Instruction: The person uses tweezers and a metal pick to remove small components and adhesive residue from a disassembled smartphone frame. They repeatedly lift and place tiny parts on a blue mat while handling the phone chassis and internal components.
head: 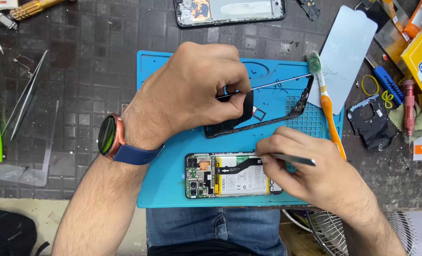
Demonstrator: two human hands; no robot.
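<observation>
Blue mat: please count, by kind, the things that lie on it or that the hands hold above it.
Opened phone with battery and circuit boards showing: 1
Black phone frame, held by the left hand: 1, at
Toothbrush with orange handle: 1
Thin metal tool in the right hand: 1, at
Total: 4, on the blue mat

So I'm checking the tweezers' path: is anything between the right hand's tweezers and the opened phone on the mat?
Nothing visible. The right hand holds the tweezers just over the opened phone; the left hand grips the black frame farther back, clear of them.
</observation>
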